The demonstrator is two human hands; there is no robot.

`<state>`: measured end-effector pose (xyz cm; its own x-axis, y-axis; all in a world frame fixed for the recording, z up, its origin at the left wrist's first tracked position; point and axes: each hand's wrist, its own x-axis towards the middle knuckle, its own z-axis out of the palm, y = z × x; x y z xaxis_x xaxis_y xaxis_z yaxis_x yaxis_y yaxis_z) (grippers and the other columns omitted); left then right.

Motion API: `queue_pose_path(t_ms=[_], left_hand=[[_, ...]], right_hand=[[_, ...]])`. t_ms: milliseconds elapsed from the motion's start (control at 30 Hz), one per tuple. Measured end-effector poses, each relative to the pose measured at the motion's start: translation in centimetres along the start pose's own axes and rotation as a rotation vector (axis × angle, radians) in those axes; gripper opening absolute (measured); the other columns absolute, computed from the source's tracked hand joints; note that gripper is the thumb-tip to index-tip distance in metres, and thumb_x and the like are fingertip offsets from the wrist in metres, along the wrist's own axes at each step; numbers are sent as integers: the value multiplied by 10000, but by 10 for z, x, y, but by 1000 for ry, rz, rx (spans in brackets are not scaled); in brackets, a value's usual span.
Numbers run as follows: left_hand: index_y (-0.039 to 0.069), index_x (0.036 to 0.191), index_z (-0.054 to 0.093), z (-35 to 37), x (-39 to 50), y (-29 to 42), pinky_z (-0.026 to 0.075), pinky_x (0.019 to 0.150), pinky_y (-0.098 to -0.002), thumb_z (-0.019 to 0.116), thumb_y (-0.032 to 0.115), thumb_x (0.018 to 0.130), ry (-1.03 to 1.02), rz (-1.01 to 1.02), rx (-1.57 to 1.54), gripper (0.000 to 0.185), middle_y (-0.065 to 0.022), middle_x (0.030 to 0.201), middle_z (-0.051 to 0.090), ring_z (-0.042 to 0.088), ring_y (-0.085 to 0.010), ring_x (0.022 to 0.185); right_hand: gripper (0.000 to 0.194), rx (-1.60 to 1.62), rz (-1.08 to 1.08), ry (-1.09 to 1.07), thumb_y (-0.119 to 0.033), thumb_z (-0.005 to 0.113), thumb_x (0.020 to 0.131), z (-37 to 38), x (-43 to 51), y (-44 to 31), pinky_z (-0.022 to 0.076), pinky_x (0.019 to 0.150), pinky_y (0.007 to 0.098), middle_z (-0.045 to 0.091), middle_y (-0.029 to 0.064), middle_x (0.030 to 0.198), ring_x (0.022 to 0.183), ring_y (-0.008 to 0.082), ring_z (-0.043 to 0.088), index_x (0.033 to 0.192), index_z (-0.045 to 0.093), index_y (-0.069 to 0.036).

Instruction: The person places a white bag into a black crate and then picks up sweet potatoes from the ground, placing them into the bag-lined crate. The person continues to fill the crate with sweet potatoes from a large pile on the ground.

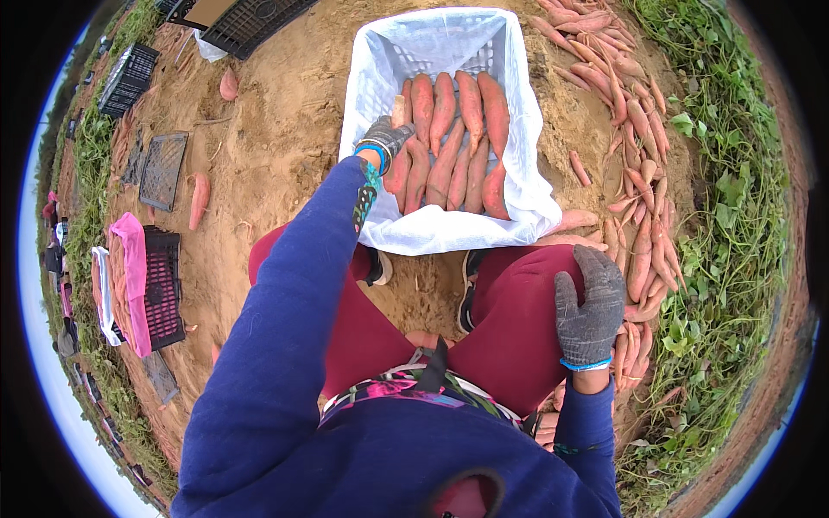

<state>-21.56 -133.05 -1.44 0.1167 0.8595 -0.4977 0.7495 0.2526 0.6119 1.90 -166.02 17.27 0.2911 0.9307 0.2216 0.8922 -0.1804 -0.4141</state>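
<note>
A plastic crate lined with white cloth (447, 233) stands on the soil before me. Sweet potatoes (442, 173) lie inside it in two rows. My left hand (385, 139), in a grey knit glove, is at the crate's left side, its fingers around a sweet potato (398, 111) whose pale end sticks up past them; the rest is hidden by the glove. My right hand (590, 307), in a matching glove, rests on my right knee with the thumb apart and nothing in it.
A long heap of sweet potatoes (638, 129) runs along the right, beside green vines (732, 213). On the left are a black crate (162, 285) with pink cloth (131, 278), a flat black crate (164, 171) and loose sweet potatoes (199, 199). More black crates (249, 26) stand farther off.
</note>
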Motion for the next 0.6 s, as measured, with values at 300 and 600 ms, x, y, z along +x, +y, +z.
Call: queue_pose_path(t_ms=[300, 600], left_hand=[[117, 1484, 217, 96, 38, -66, 396, 1045, -442, 576, 284, 888, 45, 83, 674, 715, -227, 1432, 374, 481, -391, 1236], [100, 1369, 287, 155, 60, -106, 402, 969, -423, 594, 271, 831, -18, 87, 155, 643, -232, 1239, 525, 482, -402, 1185]], right_hand=[[410, 1, 38, -97, -91, 707, 742, 3, 19, -4, 413, 954, 468, 604, 175, 1111, 1068, 376, 552, 1133, 603, -27], [398, -2, 76, -149, -104, 709, 734, 2, 28, -7, 414, 961, 477, 609, 172, 1105, 1062, 380, 555, 1114, 614, -33]])
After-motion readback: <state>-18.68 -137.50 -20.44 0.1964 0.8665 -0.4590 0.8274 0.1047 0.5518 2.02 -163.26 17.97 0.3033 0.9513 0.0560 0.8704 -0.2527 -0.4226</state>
